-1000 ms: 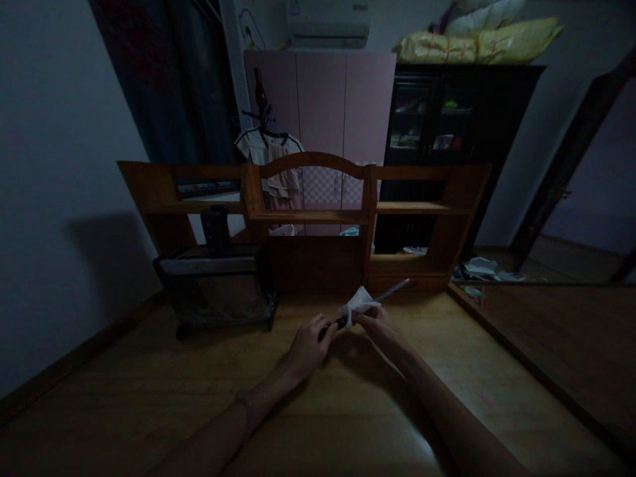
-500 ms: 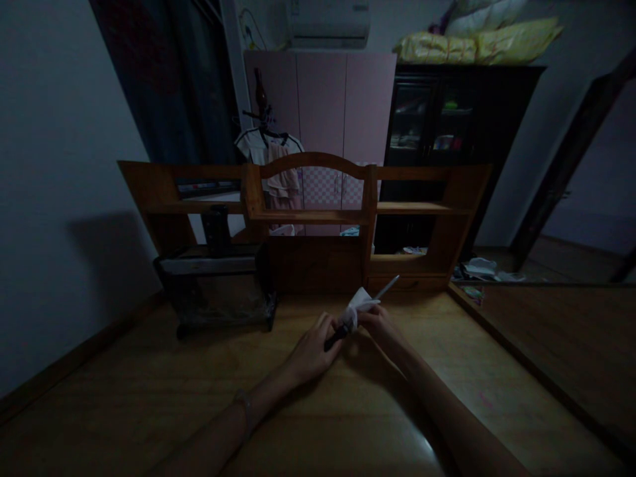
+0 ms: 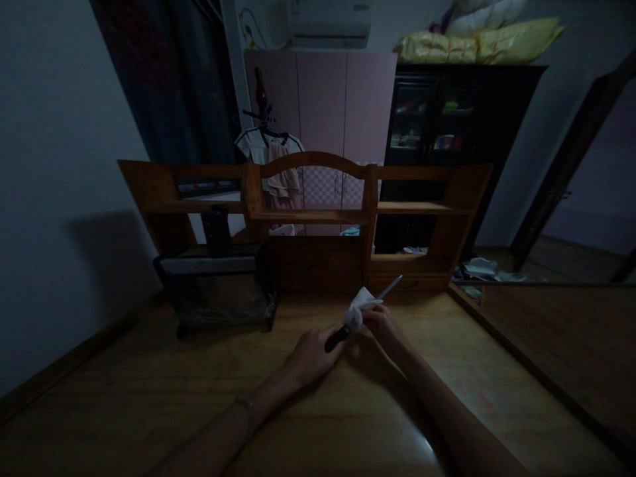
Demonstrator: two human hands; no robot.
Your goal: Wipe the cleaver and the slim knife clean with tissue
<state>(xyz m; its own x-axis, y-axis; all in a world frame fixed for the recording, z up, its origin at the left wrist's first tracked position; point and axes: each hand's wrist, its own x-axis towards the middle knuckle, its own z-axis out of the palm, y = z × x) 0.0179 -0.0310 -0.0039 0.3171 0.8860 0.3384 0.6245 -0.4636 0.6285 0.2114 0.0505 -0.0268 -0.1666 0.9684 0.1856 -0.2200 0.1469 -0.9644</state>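
A screwdriver [image 3: 338, 338] with a black handle and a thin metal shaft points up and away to the right, above the wooden desk. My left hand [image 3: 312, 358] is closed around its handle from the left, with the fingertips partly hidden behind it. A crumpled white tissue [image 3: 358, 310] wraps the shaft near the handle, leaving the metal end bare. From the right, my right hand [image 3: 385, 326] pinches the tissue against the shaft.
A black-framed glass tank [image 3: 218, 291] stands on the desk [image 3: 278, 404] at the left, with a black box on top. Behind is a wooden shelf unit [image 3: 318, 215]. A raised edge [image 3: 527, 358] runs along the desk's right side.
The tissue and the shaft have shifted slightly right, along with my right hand. My left fingers, which were over the handle's top, now sit lower behind it.
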